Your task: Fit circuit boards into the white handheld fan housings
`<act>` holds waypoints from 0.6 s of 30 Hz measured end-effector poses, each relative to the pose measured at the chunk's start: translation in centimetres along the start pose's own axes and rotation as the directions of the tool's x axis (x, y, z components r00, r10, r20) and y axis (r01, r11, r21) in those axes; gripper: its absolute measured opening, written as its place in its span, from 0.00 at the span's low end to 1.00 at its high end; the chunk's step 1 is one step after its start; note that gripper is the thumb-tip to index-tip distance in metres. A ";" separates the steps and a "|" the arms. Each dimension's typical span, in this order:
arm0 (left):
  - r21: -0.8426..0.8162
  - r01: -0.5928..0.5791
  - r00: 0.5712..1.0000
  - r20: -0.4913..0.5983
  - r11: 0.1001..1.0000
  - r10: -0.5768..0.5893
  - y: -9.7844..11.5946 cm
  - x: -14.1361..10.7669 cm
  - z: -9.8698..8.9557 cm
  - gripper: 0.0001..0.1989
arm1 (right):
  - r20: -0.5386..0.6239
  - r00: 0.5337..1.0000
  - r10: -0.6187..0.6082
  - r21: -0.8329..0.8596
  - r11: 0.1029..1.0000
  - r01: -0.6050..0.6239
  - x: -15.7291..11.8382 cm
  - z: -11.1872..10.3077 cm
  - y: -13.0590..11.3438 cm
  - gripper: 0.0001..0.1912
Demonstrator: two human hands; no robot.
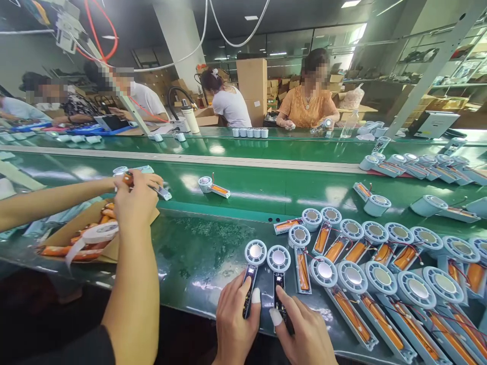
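My left hand (236,314) is closed around the handle of a pale blue handheld fan (255,252), whose round head points away from me. Beside it, my right hand (306,324) grips a second handheld fan (278,259) the same way. Both handles show a dark circuit board with a small lit display, and each index finger rests on a board. White covers sit on my thumb tips. Just right of my hands stand rows of open fan housings (352,278) with orange batteries and thin red wires in their handles.
At left, a co-worker's hands (137,195) hold a fan part above a cardboard box (131,230) of orange batteries and a tape roll (101,232). A lone fan (205,184) lies on the green belt (266,187). More fans (426,165) and several people are beyond.
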State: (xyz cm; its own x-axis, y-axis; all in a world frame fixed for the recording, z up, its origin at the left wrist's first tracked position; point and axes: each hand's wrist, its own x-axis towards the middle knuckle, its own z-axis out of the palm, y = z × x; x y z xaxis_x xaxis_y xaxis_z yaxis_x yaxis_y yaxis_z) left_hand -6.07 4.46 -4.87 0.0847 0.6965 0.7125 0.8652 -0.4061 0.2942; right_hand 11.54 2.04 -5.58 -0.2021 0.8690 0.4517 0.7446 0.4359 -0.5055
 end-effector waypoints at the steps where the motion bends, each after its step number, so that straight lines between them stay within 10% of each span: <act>1: -0.017 0.017 0.999 0.029 1.000 -0.017 0.3 -0.1 -0.2 0.12 | 0.024 1.000 0.001 0.023 1.000 -0.001 0.2 -0.4 0.0 0.21; 8: -0.026 0.260 0.950 0.183 0.965 -0.252 4.1 -0.8 -0.8 0.29 | -0.004 0.982 0.188 0.453 0.876 -0.166 0.2 -2.0 0.3 0.23; 13: 0.165 0.168 0.962 0.190 0.972 -0.198 5.0 -0.1 0.4 0.24 | -0.009 0.920 0.392 0.659 0.694 -0.289 -0.2 -1.5 0.3 0.22; 18: 0.215 0.041 0.981 0.177 0.976 -0.080 2.4 0.7 0.8 0.11 | -0.059 0.929 0.364 0.548 0.790 -0.275 0.2 -2.0 0.2 0.19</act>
State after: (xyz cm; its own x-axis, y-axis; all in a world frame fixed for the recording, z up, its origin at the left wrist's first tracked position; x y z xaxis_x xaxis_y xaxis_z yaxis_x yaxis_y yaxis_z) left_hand -3.48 4.48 -4.15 0.1012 0.8205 0.5626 0.9540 -0.2404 0.1790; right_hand 12.95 1.89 -4.12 0.1213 0.9525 0.2794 0.2951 0.2342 -0.9263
